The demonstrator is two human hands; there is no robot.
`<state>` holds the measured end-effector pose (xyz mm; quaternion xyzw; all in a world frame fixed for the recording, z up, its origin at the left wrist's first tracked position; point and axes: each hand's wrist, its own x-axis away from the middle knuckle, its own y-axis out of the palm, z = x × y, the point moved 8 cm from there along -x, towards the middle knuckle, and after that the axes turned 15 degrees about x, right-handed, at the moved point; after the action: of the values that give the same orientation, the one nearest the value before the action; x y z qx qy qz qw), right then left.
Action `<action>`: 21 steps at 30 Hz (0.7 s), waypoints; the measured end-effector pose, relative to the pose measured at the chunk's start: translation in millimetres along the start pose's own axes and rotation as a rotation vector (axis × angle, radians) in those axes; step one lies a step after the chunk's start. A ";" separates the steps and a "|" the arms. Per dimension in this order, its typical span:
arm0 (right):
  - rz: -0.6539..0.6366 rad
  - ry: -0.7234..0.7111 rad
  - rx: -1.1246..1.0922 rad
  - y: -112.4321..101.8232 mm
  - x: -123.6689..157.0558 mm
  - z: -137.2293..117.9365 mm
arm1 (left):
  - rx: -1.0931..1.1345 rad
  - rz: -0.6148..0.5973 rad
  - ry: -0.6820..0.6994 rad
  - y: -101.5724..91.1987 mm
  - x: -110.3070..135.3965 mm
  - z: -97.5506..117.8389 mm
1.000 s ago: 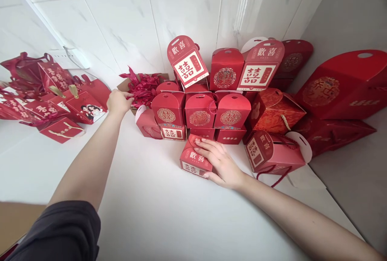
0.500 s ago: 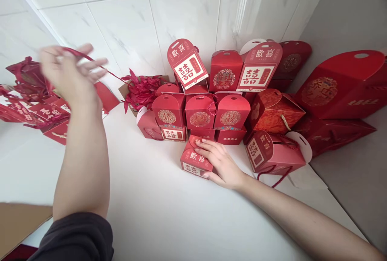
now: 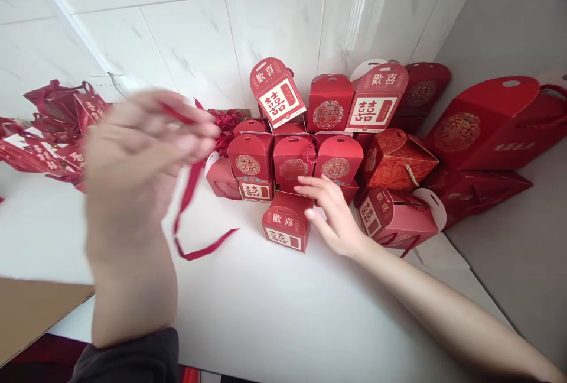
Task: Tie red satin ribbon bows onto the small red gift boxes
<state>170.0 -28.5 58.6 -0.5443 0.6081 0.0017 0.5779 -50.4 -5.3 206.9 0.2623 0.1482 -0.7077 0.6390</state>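
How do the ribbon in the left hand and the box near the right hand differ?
The ribbon is a plain, narrow strip; the box is angular and printed with characters. The ribbon hangs curved from the left hand; the box stands on the white table near the right hand. Both are red.

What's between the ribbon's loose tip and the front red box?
In the head view, only white tabletop shows between the tip of the ribbon and the front red box. Whether that tip touches the tabletop is unclear.

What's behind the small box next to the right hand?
A red box with a round gold emblem. Whatever is directly under that is hidden behind the small box and the right hand.
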 end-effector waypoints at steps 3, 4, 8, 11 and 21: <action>-0.035 0.124 -0.300 -15.4 -31.2 -10.3 | 0.126 -0.293 -0.259 39.6 11.9 -33.3; -0.091 0.147 -0.446 -14.9 -40.1 -15.9 | 0.144 -0.368 -0.353 50.1 16.8 -44.1; -0.426 0.189 -0.998 0.5 -53.5 -41.2 | 0.181 -0.498 -0.496 72.3 27.0 -63.8; -0.530 0.252 -1.156 6.6 -46.9 -41.8 | 0.119 -0.370 -0.405 67.1 20.5 -69.0; -0.110 0.402 -0.806 -23.1 -40.7 -4.4 | 0.266 -0.486 -0.523 91.3 41.6 -107.8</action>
<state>171.7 -13.8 103.3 -0.7469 0.6292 0.1018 0.1893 57.0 6.3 106.8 0.1106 -0.0552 -0.8947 0.4291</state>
